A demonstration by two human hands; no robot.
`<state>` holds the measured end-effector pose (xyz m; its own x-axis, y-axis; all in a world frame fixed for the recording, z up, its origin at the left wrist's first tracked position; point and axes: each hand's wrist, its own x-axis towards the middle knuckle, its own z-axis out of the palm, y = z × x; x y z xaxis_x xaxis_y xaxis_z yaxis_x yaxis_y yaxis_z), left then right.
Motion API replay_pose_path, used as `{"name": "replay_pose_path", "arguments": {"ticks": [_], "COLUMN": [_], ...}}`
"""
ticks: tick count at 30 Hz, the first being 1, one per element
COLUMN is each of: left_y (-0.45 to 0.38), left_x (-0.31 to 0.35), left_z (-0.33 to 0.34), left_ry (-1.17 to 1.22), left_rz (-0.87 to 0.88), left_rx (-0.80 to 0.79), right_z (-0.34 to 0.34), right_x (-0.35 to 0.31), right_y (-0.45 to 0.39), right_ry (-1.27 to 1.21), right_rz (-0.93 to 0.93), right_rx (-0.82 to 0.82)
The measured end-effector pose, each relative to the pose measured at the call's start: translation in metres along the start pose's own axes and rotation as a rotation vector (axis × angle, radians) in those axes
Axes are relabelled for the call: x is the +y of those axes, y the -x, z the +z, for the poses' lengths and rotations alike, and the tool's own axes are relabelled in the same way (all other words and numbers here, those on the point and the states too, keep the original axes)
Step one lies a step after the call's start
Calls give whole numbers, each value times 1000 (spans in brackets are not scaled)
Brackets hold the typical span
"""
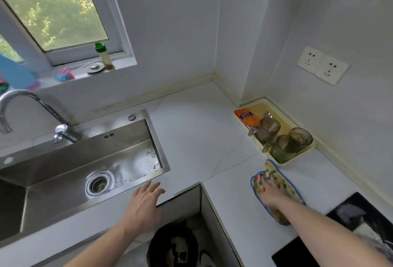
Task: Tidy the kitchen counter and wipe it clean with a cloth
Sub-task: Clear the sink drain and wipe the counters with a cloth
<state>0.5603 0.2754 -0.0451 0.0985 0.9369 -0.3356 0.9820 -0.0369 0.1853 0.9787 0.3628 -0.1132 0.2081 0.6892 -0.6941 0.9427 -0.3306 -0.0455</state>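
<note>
A yellow cloth (286, 186) with coloured dots and a blue border lies flat on the white counter (204, 135), right of the inner corner. My right hand (271, 192) presses on it with straight, spread fingers. My left hand (146, 201) rests open on the counter's front edge, just right of the steel sink (63, 160). A cream tray (297, 118) against the right wall holds three greenish glass mugs (284, 144), an orange packet (247, 117) and a spoon.
A curved tap (32, 105) stands at the sink's back left. On the window sill are a green-capped bottle (104, 56), a sink strainer and coloured cloths. A black cooktop (348, 230) lies at the lower right. Below the counter corner sits a dark bin (172, 245).
</note>
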Motion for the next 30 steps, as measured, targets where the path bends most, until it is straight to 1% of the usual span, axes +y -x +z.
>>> {"name": "replay_pose_path", "arguments": {"ticks": [1, 4, 8, 12, 15, 17, 21, 24, 26, 28, 30], "left_y": [-4, -3, -1, -11, -7, 0, 11, 25, 34, 41, 47], "left_x": [-5, -10, -17, -36, -57, -77, -117, -147, -166, -184, -199], "left_z": [1, 8, 18, 12, 13, 12, 8, 8, 8, 5, 3], "left_ry": [16, 54, 85, 69, 75, 74, 93, 103, 121, 140, 163], "left_rz": [-48, -116, -168, -220, -270, -295, -355, -401, -423, -434, -436], "left_rx": [1, -15, -41, -36, -58, -61, -73, -84, -76, -57, -26], "right_z": [-7, -8, -17, -25, 1, 31, 78, 92, 86, 71, 56], "right_x": [-17, -56, -114, -182, -230, -268, -326, -334, -328, -315, -293], "right_y": [-14, -16, -20, -21, -2, 21, 59, 62, 54, 39, 19], "right_ry": [23, 59, 121, 140, 221, 275, 347, 443, 421, 361, 339], "right_rz": [-42, -115, -245, -377, -485, -579, -697, -809, -843, -806, -690], "right_rx": [-7, -25, -44, -44, -84, -101, -128, -144, -121, -37, 64]}}
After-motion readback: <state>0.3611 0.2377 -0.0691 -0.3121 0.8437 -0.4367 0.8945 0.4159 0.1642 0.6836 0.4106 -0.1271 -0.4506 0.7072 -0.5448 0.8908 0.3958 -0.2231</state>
